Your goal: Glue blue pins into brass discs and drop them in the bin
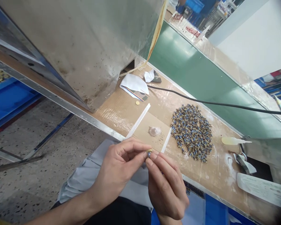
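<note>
A tan workbench (121, 112) runs beside a green conveyor belt (196, 78). Just off its near edge, the left hand (117, 168) and right hand (166, 184) meet, fingertips pinched together on one small brass-coloured part (149, 152). A heap of similar blue-and-brass parts (192, 131) lies on the bench nearby.

Heap of small parts (192, 132) on the bench (121, 112), cable (215, 104) behind it, dish (155, 131) to its left

Bright even light, soft shadows, tilted wide-angle view, blurred right edge
</note>
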Demonstrator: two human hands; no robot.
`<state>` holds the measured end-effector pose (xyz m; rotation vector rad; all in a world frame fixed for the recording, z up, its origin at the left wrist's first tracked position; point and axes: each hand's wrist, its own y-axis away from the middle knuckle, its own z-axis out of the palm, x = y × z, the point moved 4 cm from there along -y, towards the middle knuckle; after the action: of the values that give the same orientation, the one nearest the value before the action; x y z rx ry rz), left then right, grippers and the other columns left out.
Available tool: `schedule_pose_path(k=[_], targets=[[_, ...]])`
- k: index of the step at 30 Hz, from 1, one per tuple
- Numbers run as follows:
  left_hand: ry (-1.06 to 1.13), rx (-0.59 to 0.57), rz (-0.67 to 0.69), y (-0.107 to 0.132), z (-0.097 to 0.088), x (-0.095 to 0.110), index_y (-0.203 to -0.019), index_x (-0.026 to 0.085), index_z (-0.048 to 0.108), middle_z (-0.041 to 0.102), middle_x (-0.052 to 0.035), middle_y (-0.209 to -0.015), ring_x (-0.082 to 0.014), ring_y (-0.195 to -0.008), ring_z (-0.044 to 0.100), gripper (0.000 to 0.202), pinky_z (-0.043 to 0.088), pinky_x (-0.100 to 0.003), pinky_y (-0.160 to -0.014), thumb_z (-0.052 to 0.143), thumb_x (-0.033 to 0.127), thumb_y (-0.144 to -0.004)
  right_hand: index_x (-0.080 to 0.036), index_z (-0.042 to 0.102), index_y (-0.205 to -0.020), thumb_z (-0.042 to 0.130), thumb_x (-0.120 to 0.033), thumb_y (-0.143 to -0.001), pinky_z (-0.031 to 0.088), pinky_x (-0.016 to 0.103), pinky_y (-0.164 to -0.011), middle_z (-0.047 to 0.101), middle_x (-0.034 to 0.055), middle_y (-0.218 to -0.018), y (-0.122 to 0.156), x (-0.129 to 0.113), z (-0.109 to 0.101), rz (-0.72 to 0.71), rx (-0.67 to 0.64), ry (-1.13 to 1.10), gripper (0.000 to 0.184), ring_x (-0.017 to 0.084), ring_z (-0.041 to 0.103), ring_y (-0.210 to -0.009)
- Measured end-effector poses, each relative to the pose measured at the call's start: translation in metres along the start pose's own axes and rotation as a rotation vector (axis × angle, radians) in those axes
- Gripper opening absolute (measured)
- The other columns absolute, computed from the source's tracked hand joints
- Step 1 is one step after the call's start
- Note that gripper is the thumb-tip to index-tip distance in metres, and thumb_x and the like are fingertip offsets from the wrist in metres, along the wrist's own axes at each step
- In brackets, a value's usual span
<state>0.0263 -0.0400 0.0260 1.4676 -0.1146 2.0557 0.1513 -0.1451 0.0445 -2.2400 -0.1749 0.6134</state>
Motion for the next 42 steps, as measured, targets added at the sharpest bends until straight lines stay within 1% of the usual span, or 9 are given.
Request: schedule_pose_path(k=[7,10,16,18,31,34,37,40,42], targets=[[-0.058,0.130,0.043,0.003,0.004,0.005,-0.107,0.026,0.093,0.087,-0.0015,-0.099,-0.0141,-0.089,0.083,0.016,0.065,-0.018,-0.081,0.087,0.017,-0.095,-0.011,0.083,-0.139,0.082,0.013,-0.093,0.079,0.048,-0.098,0.082,0.0149,-0.139,-0.002,-0.003,0.001,0.024,0.025,-0.029,0.052,0.034,0.083,-0.127],[-0.086,0.121,0.058,0.005,0.002,0.003,-0.115,0.026,0.091,0.087,-0.0009,-0.100,-0.0137,-0.090,0.084,0.020,0.066,-0.018,-0.083,0.085,0.017,-0.098,-0.013,0.084,-0.136,0.083,0.011,-0.093,0.078,0.047,-0.099,0.084,0.0134,-0.135,-0.004,-0.001,-0.002,0.059,0.046,-0.091,0.049,0.031,0.084,-0.123],[-0.158,0.111,0.069,0.009,0.001,0.003,-0.120,0.027,0.089,0.087,0.0014,-0.099,-0.0132,-0.091,0.083,0.024,0.067,-0.018,-0.087,0.082,0.015,-0.100,-0.025,0.086,-0.128,0.079,-0.008,-0.106,0.075,0.032,-0.094,0.086,0.0060,-0.121,-0.003,0.020,-0.006,0.520,0.027,-0.242,0.029,0.021,0.085,-0.112],[-0.170,0.107,0.069,0.009,0.005,0.004,-0.118,0.028,0.089,0.087,0.0019,-0.100,-0.0128,-0.091,0.083,0.023,0.068,-0.017,-0.086,0.083,0.015,-0.100,-0.028,0.087,-0.123,0.081,-0.012,-0.107,0.074,0.029,-0.091,0.087,0.0042,-0.118,-0.003,0.024,-0.004,0.591,-0.004,-0.316,0.024,0.020,0.085,-0.111],[-0.263,0.068,0.035,0.012,0.022,0.000,-0.124,0.026,0.089,0.086,0.0020,-0.095,-0.0118,-0.088,0.082,0.028,0.066,-0.014,-0.085,0.085,0.015,-0.098,-0.028,0.087,-0.117,0.079,-0.007,-0.107,0.072,0.028,-0.091,0.087,0.0019,-0.113,0.009,0.024,-0.010,0.595,0.069,-0.432,0.025,0.018,0.085,-0.106],[-0.153,0.026,-0.065,0.009,0.025,-0.012,-0.127,0.023,0.087,0.088,-0.0003,-0.098,-0.0135,-0.090,0.083,0.028,0.068,-0.017,-0.086,0.090,0.024,-0.100,-0.028,0.086,-0.126,0.076,-0.006,-0.108,0.072,0.030,-0.096,0.087,0.0035,-0.119,0.021,0.030,-0.013,0.608,0.110,-0.412,0.030,0.018,0.084,-0.113],[-0.089,0.004,-0.149,0.009,0.025,-0.028,-0.129,0.023,0.087,0.090,-0.0024,-0.104,-0.0146,-0.093,0.084,0.037,0.068,-0.016,-0.089,0.099,0.033,-0.096,-0.029,0.082,-0.134,0.071,-0.005,-0.110,0.072,0.037,-0.103,0.086,0.0047,-0.126,0.028,0.027,-0.019,0.504,0.149,-0.385,0.035,0.020,0.083,-0.118],[-0.127,-0.014,-0.203,0.008,0.028,-0.044,-0.127,0.027,0.088,0.091,-0.0025,-0.107,-0.0154,-0.097,0.085,0.042,0.067,-0.014,-0.089,0.104,0.039,-0.090,-0.029,0.081,-0.127,0.072,-0.012,-0.113,0.072,0.038,-0.103,0.088,0.0011,-0.118,0.031,0.019,-0.027,0.407,0.177,-0.330,0.023,0.018,0.084,-0.110],[-0.158,-0.080,-0.251,0.007,0.035,-0.055,-0.124,0.029,0.090,0.091,-0.0029,-0.110,-0.0188,-0.099,0.086,0.044,0.069,-0.017,-0.089,0.107,0.042,-0.086,-0.028,0.081,-0.120,0.073,-0.020,-0.115,0.072,0.036,-0.102,0.088,-0.0008,-0.111,0.041,0.019,-0.037,0.442,0.224,-0.293,0.012,0.016,0.084,-0.104]])
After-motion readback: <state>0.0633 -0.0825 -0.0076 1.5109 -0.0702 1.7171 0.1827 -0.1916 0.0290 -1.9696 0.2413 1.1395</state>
